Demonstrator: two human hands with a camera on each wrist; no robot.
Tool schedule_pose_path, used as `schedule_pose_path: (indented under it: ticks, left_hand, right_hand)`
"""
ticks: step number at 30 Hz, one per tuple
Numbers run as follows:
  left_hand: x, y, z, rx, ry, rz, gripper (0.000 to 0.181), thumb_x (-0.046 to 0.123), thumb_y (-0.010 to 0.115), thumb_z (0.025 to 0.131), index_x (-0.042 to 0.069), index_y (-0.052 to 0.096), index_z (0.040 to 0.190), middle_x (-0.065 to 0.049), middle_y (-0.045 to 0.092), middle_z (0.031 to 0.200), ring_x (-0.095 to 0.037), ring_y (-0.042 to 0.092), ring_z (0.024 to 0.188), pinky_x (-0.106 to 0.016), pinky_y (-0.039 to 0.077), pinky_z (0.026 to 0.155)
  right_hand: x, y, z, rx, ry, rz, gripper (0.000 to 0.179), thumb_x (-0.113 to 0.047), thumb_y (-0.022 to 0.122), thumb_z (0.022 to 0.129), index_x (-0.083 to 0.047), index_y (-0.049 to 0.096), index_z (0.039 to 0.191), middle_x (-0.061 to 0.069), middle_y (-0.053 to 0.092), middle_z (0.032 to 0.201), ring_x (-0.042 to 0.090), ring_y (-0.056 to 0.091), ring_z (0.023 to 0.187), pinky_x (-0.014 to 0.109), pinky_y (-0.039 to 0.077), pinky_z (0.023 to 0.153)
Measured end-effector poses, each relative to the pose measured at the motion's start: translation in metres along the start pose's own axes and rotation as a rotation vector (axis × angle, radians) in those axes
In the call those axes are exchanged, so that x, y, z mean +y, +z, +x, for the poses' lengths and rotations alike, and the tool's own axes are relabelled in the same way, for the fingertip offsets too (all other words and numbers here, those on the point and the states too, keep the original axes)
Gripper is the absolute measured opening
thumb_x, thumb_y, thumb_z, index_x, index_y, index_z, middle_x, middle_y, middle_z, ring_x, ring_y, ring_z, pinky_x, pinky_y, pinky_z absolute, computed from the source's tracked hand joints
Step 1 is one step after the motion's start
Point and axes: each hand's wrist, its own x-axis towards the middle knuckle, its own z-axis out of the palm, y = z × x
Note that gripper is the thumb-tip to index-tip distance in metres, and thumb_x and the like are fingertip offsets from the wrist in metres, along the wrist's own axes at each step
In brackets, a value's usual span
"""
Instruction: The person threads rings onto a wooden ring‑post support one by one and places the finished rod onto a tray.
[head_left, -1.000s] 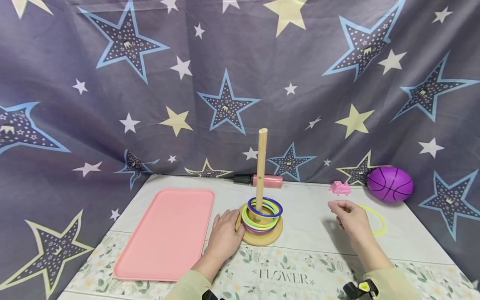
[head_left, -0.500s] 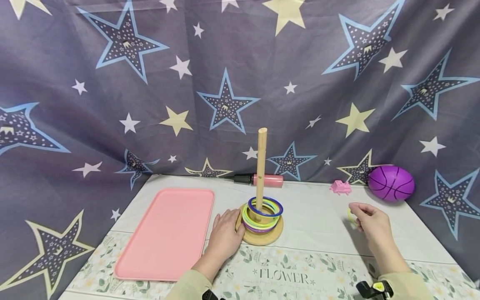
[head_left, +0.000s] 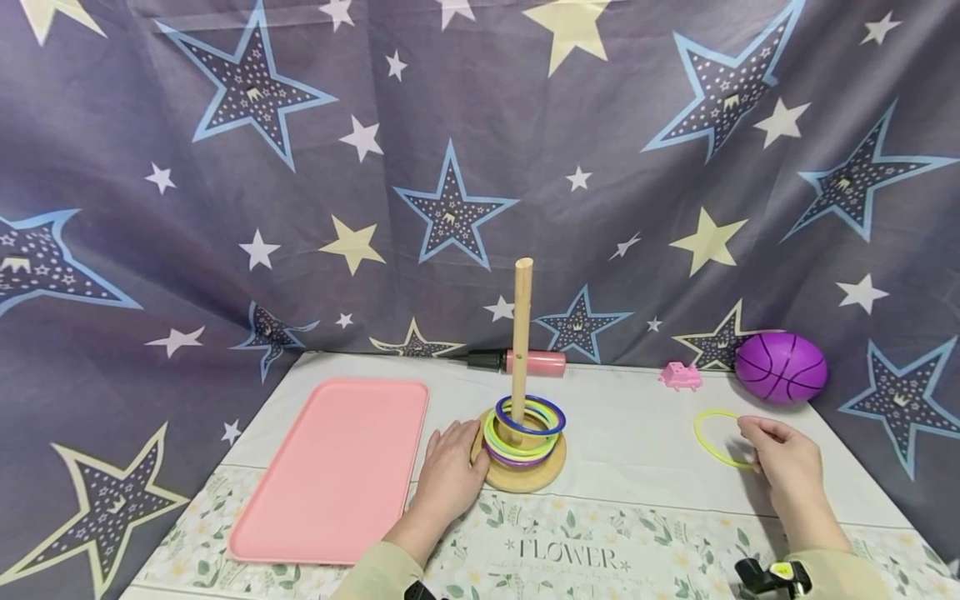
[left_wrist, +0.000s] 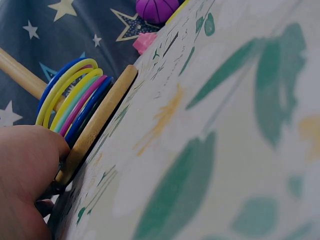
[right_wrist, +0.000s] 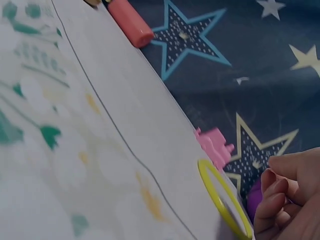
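Observation:
In the head view, a wooden ring-toss post stands upright on a round base. Several coloured rings, with a blue ring on top, circle the post's foot. My left hand lies against the base's left side, fingers loosely extended. Its thumb meets the base edge in the left wrist view. A yellow-green ring lies on the table at right. My right hand hovers over its right side, fingers loosely bent; the right wrist view shows the ring beside the fingers, no grip visible.
A pink tray lies left of the post. Behind stand a pink-and-black hand pump, a small pink toy and a purple ball. A starry cloth hangs along the back.
My right hand has moved right across the yellow-green ring, uncovering its left side. The ring appears to stay in place. My left hand has kept still at the base.

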Motion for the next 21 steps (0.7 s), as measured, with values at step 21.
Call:
schedule_pose_path:
  ticks: [21]
  left_hand:
    - [0.000,0.000,-0.001,0.007,0.002,-0.004,0.055,0.021,0.066,0.107,-0.003,0.058,0.155,-0.022,0.060,0.157,-0.044,0.046,0.154,-0.066,0.020,0.132]
  right_hand:
    - [0.021,-0.028,0.017,0.138,0.040,-0.077,0.021,-0.031,0.070,0.107,-0.012,0.074,0.115,-0.017,0.063,0.075,0.007,0.056,0.062,0.025,0.049,0.052]
